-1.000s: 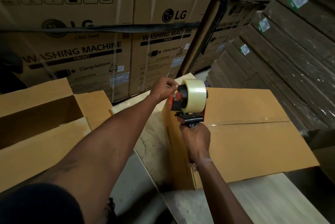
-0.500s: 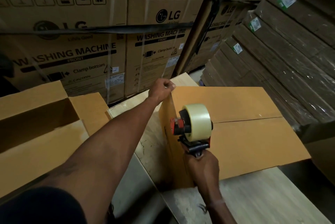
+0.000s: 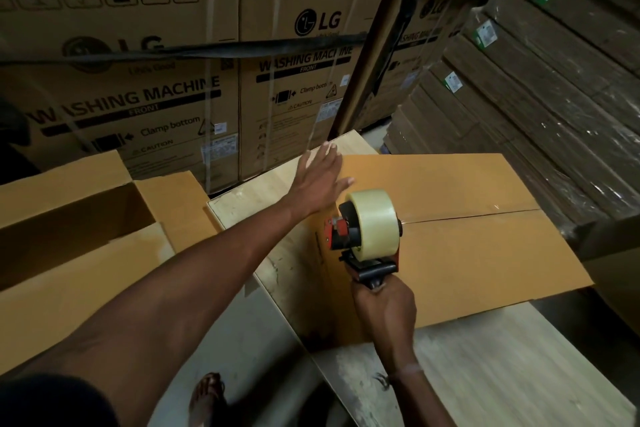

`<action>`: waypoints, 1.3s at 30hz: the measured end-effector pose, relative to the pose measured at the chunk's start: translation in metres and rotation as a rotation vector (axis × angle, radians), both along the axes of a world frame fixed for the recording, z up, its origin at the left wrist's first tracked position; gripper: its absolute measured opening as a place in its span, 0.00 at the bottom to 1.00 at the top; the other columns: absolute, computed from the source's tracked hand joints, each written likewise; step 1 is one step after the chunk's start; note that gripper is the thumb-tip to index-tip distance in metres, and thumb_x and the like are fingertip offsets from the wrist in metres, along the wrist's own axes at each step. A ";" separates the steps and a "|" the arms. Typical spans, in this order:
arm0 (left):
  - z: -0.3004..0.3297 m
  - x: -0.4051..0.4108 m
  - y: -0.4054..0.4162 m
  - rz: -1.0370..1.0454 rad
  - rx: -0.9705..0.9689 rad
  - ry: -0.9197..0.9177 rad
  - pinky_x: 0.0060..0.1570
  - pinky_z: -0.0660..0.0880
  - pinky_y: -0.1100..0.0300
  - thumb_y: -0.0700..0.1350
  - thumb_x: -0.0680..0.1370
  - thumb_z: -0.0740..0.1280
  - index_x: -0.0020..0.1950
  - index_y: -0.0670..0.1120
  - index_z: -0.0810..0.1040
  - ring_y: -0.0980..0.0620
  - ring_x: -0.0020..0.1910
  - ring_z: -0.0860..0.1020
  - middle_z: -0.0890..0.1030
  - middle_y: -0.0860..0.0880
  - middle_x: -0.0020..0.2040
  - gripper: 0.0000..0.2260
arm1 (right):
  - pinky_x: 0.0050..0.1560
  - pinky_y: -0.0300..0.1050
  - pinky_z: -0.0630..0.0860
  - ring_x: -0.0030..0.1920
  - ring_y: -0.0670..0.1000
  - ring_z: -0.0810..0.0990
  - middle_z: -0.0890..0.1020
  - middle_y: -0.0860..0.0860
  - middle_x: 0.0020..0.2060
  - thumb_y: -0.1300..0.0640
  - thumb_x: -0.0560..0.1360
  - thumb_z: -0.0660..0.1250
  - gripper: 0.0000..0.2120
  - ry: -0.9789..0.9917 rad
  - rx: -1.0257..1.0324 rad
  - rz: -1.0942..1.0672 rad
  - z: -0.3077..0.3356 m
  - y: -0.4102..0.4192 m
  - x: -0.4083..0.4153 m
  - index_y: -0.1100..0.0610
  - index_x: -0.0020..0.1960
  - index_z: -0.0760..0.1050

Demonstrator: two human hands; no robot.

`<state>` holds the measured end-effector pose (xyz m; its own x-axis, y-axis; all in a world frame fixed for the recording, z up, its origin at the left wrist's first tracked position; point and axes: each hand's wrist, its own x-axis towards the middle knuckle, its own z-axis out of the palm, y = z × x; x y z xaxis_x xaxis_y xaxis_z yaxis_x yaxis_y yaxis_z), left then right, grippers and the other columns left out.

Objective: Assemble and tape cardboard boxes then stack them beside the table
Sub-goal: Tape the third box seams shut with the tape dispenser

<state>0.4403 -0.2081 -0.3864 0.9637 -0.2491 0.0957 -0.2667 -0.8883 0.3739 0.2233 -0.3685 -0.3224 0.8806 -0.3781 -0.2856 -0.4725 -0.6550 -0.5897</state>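
- Leftmost, an open-topped tan cardboard box [image 3: 79,236] sits beside the pale wooden counter [image 3: 502,367], likely awaiting taping.
- Next, the left hand [image 3: 320,181] lies flat, fingers straight, at the closed tan cardboard box's [image 3: 467,236] near corner, steadying it; half a second ago it was curled over that edge.
- Rightward, the right hand [image 3: 384,302] grips the red tape dispenser with clear roll [image 3: 367,229] at the seam's near end, slightly farther along than before.
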 end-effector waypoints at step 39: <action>0.012 -0.006 -0.007 -0.117 0.069 0.216 0.81 0.37 0.42 0.58 0.88 0.44 0.83 0.39 0.36 0.45 0.84 0.38 0.34 0.40 0.83 0.33 | 0.42 0.44 0.77 0.42 0.51 0.82 0.86 0.49 0.43 0.57 0.76 0.74 0.05 -0.079 0.263 -0.129 -0.017 0.004 -0.048 0.53 0.51 0.82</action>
